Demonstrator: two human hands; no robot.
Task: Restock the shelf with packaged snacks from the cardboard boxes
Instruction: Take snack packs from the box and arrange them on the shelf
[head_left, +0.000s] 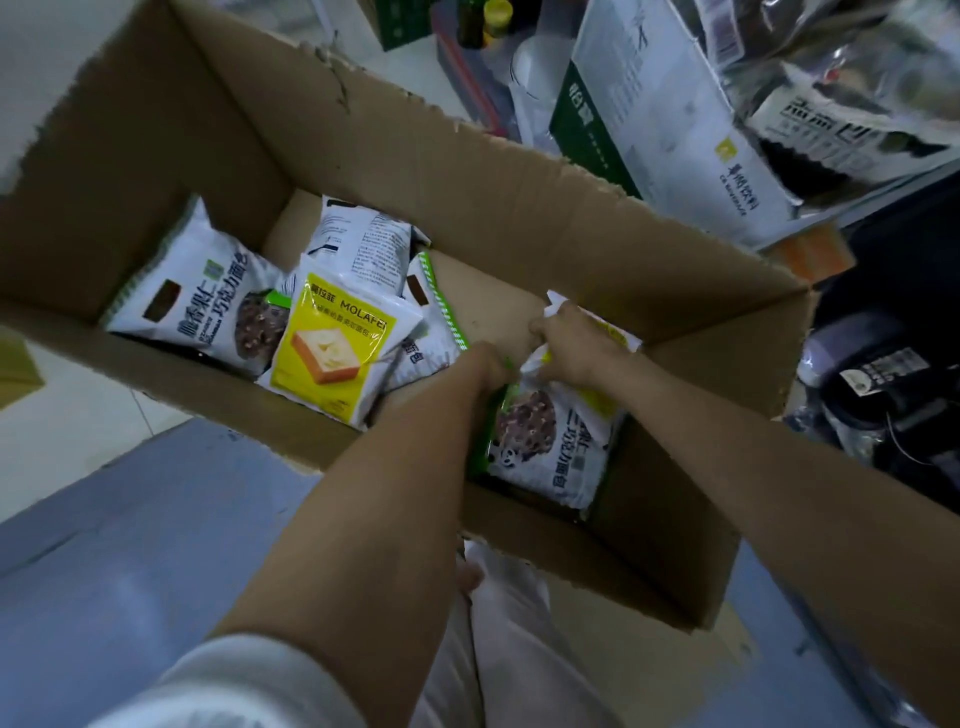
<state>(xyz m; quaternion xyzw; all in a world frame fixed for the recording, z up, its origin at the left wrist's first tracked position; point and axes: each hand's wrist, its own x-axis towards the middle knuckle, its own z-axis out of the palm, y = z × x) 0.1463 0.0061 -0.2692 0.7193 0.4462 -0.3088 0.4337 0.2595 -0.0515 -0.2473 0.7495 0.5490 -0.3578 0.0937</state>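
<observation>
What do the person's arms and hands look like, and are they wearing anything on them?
Both hands, left and right, are bare: no gloves, rings or watch visible. The forearms are uncovered too. A short white sleeve shows on the left upper arm.

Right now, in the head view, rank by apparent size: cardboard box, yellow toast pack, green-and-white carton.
1. cardboard box
2. green-and-white carton, though it lies farther away and partly hidden
3. yellow toast pack

Cardboard box (519, 218): open, brown. Snack packets inside: white chocolate-bread packet (550, 447) under the hands; yellow MOLAFEI packet (337, 348) left of them.
</observation>
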